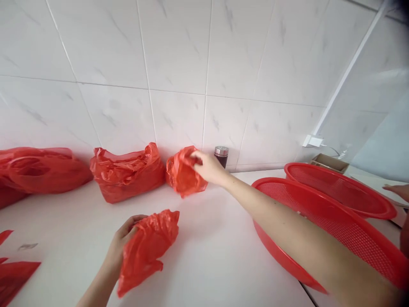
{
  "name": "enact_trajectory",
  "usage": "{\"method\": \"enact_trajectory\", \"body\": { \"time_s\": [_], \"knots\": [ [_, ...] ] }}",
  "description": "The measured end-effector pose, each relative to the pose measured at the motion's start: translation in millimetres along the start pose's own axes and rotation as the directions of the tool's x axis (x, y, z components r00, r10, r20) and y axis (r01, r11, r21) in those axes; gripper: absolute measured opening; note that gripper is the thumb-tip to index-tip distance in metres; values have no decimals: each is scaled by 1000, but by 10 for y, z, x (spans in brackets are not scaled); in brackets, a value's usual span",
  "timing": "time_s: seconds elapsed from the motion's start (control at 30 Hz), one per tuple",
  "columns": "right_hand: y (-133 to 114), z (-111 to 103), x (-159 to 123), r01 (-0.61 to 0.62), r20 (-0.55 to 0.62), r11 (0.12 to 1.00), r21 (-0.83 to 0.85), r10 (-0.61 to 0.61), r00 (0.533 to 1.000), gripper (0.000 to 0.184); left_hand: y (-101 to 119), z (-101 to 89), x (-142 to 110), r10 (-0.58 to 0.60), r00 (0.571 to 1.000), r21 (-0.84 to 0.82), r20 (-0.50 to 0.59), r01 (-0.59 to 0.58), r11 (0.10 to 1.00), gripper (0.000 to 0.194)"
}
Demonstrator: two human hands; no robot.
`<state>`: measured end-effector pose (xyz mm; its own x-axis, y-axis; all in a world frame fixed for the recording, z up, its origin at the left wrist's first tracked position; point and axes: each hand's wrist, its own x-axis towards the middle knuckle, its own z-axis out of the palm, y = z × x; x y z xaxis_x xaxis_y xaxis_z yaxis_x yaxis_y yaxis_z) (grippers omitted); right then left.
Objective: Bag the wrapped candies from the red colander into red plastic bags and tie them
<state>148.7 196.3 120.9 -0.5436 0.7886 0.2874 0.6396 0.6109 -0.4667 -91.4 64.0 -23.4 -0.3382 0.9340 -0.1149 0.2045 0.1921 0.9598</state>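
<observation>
Left hand point(129, 230) was closed on a loose red bag point(150, 247), thumb and fingers bunching the plastic at its left end; bag hung tilted in front of me, over the desk point(230, 243).

Right hand point(209, 167) was reached out toward the wall point(179, 55), fingers bent and partly closed at the upper edge of a crumpled red bag point(188, 181). Blurred there; could not tell whether I had a firm hold.

Just left of that one, by the wall, sat a wide bag point(128, 183) with rumpled red plastic at its top; left again, a low red heap point(67, 170).

Dark bottle point(221, 156), silver lid, stood upright beyond my right hand. My right forearm crossed in front of the near basket point(284, 194); far basket point(332, 187) behind it. Another person's hand point(398, 191) showed at the right edge.
</observation>
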Motion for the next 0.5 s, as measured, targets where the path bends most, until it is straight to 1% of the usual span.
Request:
{"method": "enact_trajectory", "body": {
  "time_s": [0.07, 0.1, 0.13, 0.17, 0.23, 0.3, 0.4, 0.5],
  "knots": [
    [-17, 28, 230, -22, -178, 997, -76, 8, 984, 42, -35, 53, 23, -19, 998, -131, 61, 26, 991, 36],
    [0, 98, 317, -51, -234, 992, -118, 22, 972, 42, -53, 77, 24, -19, 997, -163, 78, 32, 986, 34],
    [35, 193, 383, -87, -261, 984, -153, 44, 964, 42, -72, 100, 21, -13, 997, -158, 77, 25, 987, 33],
    [84, 301, 429, -125, -255, 976, -176, 78, 964, 41, -94, 121, 15, 1, 997, -138, 73, 9, 990, 33],
    [214, 508, 477, -196, -179, 962, -188, 162, 970, 37, -138, 155, 7, 45, 997, -79, 58, -41, 996, 34],
    [351, 646, 489, -257, -110, 944, -207, 238, 965, 33, -170, 180, 10, 90, 995, -10, 44, -89, 996, 37],
    [511, 691, 495, -313, -46, 917, -248, 311, 949, 31, -161, 200, 11, 110, 991, 48, 70, -113, 992, 39],
    [591, 608, 508, -358, -5, 884, -301, 374, 927, 30, -79, 188, -53, 72, 986, 102, 153, -88, 991, 47]
  ]
}}
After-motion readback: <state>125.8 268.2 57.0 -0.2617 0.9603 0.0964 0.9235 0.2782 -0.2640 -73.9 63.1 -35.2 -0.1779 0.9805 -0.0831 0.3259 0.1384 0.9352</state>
